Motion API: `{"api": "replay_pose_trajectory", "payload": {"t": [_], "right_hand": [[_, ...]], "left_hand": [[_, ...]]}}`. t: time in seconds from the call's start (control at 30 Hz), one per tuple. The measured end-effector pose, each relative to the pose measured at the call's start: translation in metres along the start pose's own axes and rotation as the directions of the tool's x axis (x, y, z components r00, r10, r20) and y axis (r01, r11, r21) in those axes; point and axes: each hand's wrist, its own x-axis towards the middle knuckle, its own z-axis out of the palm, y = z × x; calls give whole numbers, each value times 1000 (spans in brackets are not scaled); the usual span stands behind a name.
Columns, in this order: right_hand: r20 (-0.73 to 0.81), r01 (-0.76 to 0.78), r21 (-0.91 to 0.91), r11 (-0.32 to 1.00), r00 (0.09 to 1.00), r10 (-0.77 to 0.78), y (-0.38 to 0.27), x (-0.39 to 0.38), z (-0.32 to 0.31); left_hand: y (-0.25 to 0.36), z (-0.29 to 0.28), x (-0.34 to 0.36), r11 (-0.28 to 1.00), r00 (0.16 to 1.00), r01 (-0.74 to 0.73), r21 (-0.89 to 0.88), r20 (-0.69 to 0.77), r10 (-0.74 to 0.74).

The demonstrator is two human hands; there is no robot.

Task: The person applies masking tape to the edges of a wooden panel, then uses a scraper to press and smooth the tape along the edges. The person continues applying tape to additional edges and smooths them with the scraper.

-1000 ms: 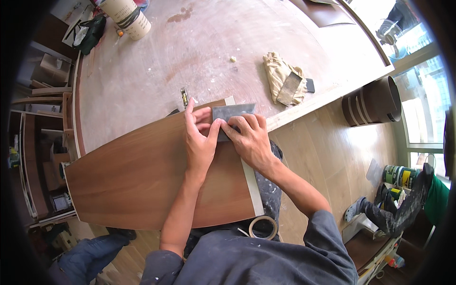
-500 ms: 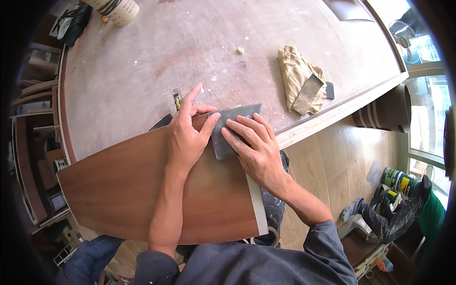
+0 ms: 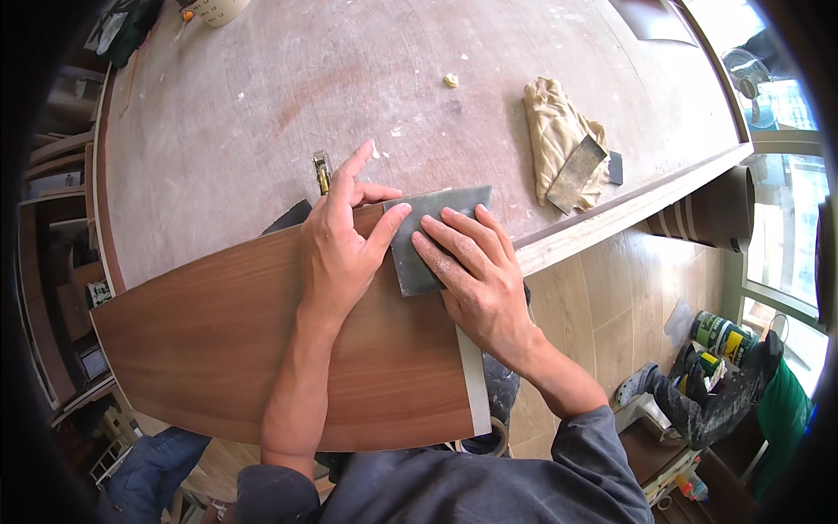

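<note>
My right hand lies with fingers spread on a grey, thin rectangular sheet, which sits over the upper right part of a brown wood-veneer panel with a pale strip down its right end. Close beside it my left hand has its index finger stretched upward and its thumb at the sheet's left side. A small metal clip-like tool and a dark flat piece lie past the panel's top edge. Farther right, a worn narrow strip and a small dark piece rest on a crumpled beige cloth.
The dusty worktable has a raised right edge, with a pale roll at back left. A brown rolled sheet stands beside it. Cans and dark clothing are at lower right, shelves at left, a blue-clad leg at lower left.
My right fingers went from bent at the sheet's edge to laid out flat across it. My left hand shifted left, its fingers more apart. The whole view has shifted slightly.
</note>
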Motion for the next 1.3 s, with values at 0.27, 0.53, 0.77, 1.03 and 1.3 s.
{"api": "replay_pose_trajectory", "payload": {"t": [0.27,0.53,0.77,1.03,1.3], "right_hand": [[-12,17,-7,1000,1000,-17,2,1,0],[3,13,-45,999,1000,-13,-1,1,-3],[183,61,-37,997,982,-53,-3,7,-24],[308,116,109,987,940,-144,6,16,-54],[-67,-432,278,858,882,466,29,0,-28]], "left_hand": [[3,-1,0,1000,1000,12,-3,8,-12],[11,-4,-3,872,886,-449,195,-31,464],[18,7,-17,922,934,-355,155,33,355],[16,8,-22,899,916,-397,188,15,401],[18,11,-26,900,912,-409,148,42,407]]}}
